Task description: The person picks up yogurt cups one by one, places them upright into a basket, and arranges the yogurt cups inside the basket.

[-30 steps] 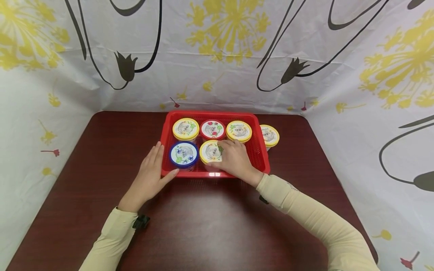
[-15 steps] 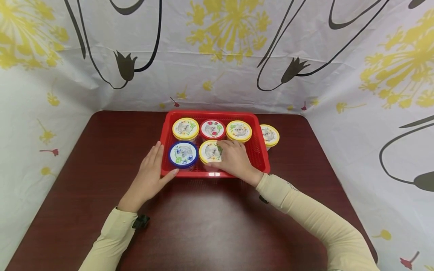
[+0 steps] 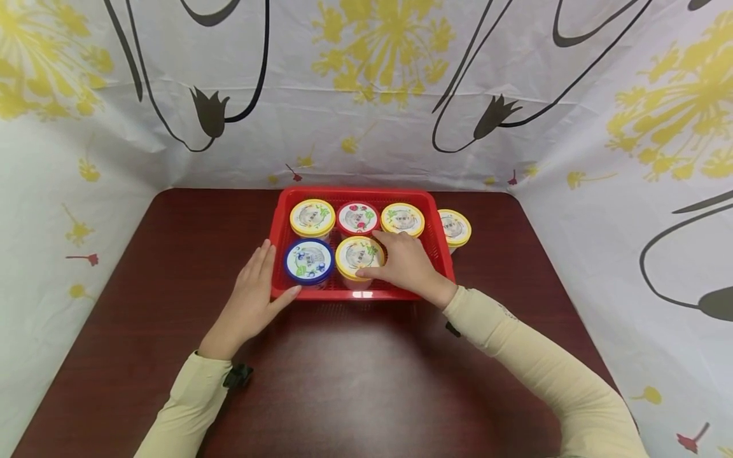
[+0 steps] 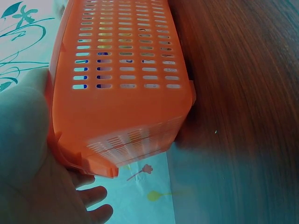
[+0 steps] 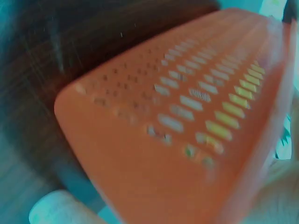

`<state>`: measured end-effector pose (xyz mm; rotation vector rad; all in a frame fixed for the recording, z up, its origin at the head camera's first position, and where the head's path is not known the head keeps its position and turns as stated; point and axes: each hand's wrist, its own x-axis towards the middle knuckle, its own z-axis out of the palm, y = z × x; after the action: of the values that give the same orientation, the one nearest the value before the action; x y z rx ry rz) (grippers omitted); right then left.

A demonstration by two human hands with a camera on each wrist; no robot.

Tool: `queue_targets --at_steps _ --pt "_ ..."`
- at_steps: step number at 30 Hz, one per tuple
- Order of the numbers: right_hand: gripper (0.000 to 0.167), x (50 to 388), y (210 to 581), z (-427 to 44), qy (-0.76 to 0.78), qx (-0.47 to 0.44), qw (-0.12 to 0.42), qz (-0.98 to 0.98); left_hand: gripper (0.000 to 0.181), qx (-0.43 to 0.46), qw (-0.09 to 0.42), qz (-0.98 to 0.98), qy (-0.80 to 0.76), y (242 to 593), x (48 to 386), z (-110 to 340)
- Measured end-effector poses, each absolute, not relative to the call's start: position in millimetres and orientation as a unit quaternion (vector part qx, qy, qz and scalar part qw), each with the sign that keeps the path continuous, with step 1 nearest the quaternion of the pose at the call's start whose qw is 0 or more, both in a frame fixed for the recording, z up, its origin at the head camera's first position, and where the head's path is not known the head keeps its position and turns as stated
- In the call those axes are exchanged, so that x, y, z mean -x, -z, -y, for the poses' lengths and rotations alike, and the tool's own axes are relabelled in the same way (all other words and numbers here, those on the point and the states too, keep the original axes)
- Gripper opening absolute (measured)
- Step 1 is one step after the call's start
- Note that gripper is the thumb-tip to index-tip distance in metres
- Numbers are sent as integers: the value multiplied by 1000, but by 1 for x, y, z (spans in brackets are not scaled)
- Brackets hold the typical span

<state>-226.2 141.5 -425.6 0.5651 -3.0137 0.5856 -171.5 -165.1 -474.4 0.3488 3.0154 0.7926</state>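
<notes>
In the head view a red plastic basket (image 3: pixel 275 219) holds several lidded cups. The front row has a blue-lidded cup (image 3: pixel 309 261) and a yellow-lidded cup (image 3: pixel 356 256). My right hand (image 3: pixel 409 264) hovers over the basket's front right part, thumb and fingers spread beside that yellow lid. The thumb tip overlaps the lid's edge; contact is unclear. My left hand (image 3: pixel 249 299) lies flat-fingered along the basket's left front corner. In the left wrist view its fingers (image 4: pixel 96 196) stretch past the basket rim.
Behind, in the basket, stand two yellow-lidded cups (image 3: pixel 312 217) and a red-lidded cup (image 3: pixel 357 219). Another yellow-lidded cup (image 3: pixel 456 228) sits outside, against the right wall. A dark wooden table (image 3: pixel 355 375) bears everything, with patterned cloth (image 3: pixel 366 146) around it.
My right hand has loosened from the front yellow-lidded cup and shifted slightly right, baring more of its lid. The left hand and the basket stay in place.
</notes>
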Motion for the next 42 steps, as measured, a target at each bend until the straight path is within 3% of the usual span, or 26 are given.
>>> queue_targets --at_steps 10,24,35,42 --pt "84 232 389 -178 -249 -143 -23 958 105 -115 -3 -960 -254 476 172 165" --pt "71 239 350 -240 -267 -111 6 957 105 -112 0 -960 -255 475 171 166" --pt "57 266 316 -273 -163 -123 -62 977 105 -113 1 -962 -250 475 171 166" --pt "69 281 316 -281 -56 -102 -98 988 104 -113 3 -962 -250 473 170 166"
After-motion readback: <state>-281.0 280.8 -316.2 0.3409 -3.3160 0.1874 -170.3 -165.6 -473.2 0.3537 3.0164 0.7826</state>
